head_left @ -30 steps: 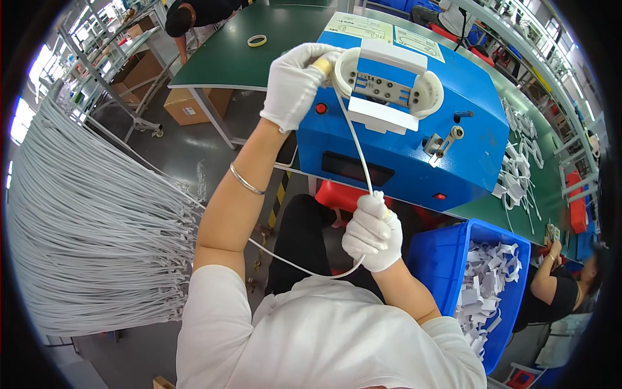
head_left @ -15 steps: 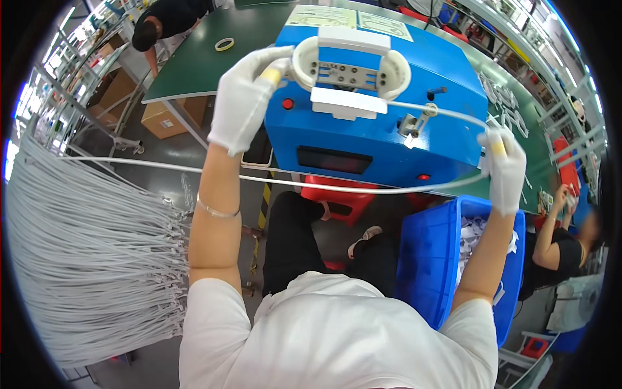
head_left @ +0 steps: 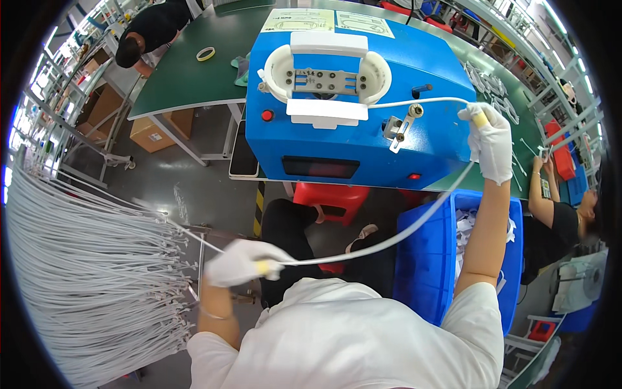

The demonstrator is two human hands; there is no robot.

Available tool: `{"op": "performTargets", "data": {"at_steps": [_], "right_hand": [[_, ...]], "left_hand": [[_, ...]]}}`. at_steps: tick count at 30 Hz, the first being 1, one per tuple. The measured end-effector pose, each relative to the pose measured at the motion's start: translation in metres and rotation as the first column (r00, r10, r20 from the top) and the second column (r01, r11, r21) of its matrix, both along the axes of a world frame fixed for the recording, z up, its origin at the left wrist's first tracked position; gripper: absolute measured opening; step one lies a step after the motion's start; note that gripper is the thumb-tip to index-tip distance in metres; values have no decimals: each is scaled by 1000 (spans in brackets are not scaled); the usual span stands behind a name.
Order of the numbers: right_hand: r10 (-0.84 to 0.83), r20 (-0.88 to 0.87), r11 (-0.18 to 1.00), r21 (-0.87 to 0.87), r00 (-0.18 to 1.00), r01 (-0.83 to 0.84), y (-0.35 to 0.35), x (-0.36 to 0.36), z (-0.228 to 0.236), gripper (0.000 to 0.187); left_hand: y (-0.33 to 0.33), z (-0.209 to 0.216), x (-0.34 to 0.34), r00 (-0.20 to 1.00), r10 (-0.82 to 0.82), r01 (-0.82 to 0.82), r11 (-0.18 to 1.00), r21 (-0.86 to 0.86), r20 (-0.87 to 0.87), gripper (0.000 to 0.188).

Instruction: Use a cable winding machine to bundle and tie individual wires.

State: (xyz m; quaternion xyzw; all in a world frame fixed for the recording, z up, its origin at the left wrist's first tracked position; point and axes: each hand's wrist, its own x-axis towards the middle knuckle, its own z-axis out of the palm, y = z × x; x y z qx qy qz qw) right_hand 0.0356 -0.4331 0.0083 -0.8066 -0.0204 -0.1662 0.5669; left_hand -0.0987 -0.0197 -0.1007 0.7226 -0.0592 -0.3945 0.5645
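A white cable (head_left: 389,241) runs from the white winding head (head_left: 326,81) of a blue machine (head_left: 382,162) to my right hand (head_left: 491,141), which is closed on it off the machine's right side. From there the cable sags in a curve to my left hand (head_left: 243,262), closed round it low at the left in front of my body. The cable's tail comes out behind the left hand toward the bundle. Both hands wear white gloves with yellowish tape on a finger. The left glove is slightly blurred.
A large bundle of white cables (head_left: 97,279) hangs at the left. By my right arm stands a blue bin (head_left: 424,262) with white scraps. The green table (head_left: 188,74) bears a tape roll (head_left: 205,54) and coiled cables (head_left: 489,84). One person works at far left, another at right.
My left hand has left the winding head and come down and toward me, now gripping the cable. The right hand stays near the same spot with the cable. The view has shifted slightly.
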Motion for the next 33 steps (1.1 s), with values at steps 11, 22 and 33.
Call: {"op": "performTargets", "data": {"at_steps": [11,22,33], "right_hand": [[16,-2,997,73,1000,-15,-31,-40,-9,25],[103,151,920,-389,983,-37,38,-13,6,15],[370,632,603,-721,681,342,103,129,56,13]], "left_hand": [[-135,-73,4,855,-478,497,866,-57,202,29],[-109,53,75,546,-665,571,740,355,509,35],[-89,199,223,-372,-89,156,975,157,924,19]]}}
